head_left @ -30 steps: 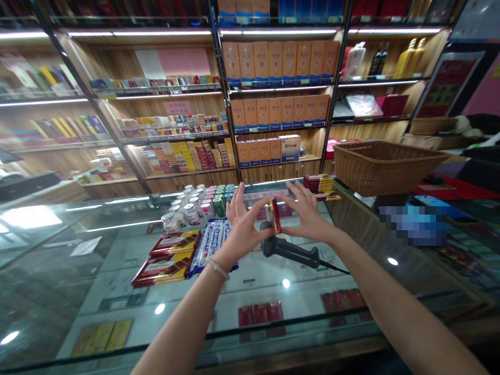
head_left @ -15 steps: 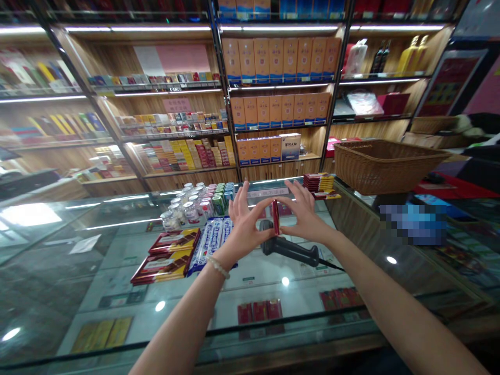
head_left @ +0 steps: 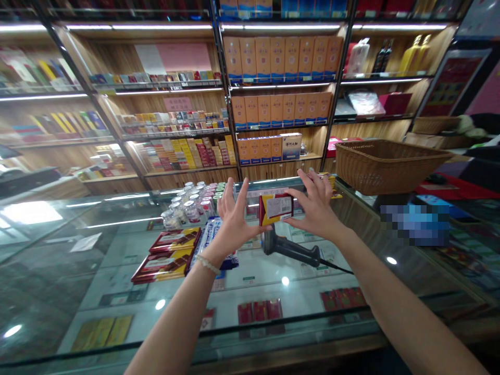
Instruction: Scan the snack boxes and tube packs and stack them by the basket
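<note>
Rotation noted: the red-and-yellow pack, edge-on to me half a second ago, now shows its broad face with a white label. It sits slightly higher, above the barcode scanner lying on the glass counter. I judge the turn of the pack largely complete. Left hand presses its thumb to the pack's left edge, fingers splayed upward. Right hand pinches the right edge, fingers fanned. Both forearms reach forward over the counter.
</note>
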Available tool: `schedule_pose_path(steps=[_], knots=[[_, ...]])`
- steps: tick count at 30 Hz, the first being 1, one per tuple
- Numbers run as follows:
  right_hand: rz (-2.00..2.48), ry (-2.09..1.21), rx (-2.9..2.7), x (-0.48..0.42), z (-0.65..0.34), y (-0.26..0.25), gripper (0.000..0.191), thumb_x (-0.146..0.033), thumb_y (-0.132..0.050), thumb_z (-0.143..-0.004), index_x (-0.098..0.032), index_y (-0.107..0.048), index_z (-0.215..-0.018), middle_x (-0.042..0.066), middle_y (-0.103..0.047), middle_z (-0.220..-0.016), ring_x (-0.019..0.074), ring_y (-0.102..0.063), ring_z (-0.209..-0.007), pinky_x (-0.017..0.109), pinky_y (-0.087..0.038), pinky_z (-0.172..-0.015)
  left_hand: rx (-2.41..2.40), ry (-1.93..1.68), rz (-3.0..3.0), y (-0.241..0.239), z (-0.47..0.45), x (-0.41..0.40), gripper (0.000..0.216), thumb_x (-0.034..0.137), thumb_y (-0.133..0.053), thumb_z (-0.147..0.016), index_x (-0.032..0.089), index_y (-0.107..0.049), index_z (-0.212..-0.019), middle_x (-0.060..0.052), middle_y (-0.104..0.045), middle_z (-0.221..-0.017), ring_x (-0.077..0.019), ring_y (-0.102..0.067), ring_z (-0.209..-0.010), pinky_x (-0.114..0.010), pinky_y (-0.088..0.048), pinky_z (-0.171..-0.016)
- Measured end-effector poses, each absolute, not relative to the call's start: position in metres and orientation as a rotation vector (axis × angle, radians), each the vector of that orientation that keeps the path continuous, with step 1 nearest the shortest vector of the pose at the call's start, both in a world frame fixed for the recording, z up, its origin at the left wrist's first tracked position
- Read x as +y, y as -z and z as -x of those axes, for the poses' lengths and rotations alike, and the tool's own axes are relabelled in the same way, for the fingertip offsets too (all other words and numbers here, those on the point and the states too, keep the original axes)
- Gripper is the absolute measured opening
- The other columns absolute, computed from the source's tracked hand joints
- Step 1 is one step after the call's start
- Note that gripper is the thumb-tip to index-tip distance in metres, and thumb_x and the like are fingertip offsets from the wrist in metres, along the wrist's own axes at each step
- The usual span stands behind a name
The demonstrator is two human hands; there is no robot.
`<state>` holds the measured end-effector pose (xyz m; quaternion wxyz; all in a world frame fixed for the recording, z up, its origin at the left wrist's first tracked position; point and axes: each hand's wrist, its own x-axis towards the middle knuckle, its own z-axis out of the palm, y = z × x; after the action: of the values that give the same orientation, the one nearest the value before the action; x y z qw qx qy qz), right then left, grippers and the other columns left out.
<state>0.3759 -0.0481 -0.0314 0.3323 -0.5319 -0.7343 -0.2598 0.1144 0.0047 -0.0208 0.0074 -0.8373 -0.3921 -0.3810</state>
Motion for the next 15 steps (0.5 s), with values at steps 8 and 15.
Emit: schedule_pose_path(steps=[8, 15], knots=[[1.456, 0.886, -1.849, -0.049, -0.373, 0.032, 0.052, -0.044, -0.068, -0.091, -0.022, -0.058, -0.138, 0.013, -0.027, -0.176, 0.0396, -0.015, -0.162, 0.068, 0.001, -0.129, -1.026, 0.984, 2.370, 0.017, -0.104, 0.005, 0.129, 0.075, -0.086, -0.066, 0.024, -0.027, -0.169, -0.027, -0.009, -0.177, -0.0506, -0.007, -0.163, -0.072, 0.002, -0.127], [1.481, 0.894, -1.863, -0.055, -0.365, 0.028, 0.052, -0.041, -0.064, -0.093, -0.020, -0.057, -0.140, 0.014, -0.025, -0.177, 0.0407, -0.015, -0.162, 0.068, 0.001, -0.128, -1.049, 0.981, 2.240, 0.017, -0.116, -0.004, 0.114, 0.066, -0.092, -0.066, 0.035, -0.041, -0.163, -0.018, -0.016, -0.178, -0.0482, -0.014, -0.163, -0.071, 0.007, -0.127]])
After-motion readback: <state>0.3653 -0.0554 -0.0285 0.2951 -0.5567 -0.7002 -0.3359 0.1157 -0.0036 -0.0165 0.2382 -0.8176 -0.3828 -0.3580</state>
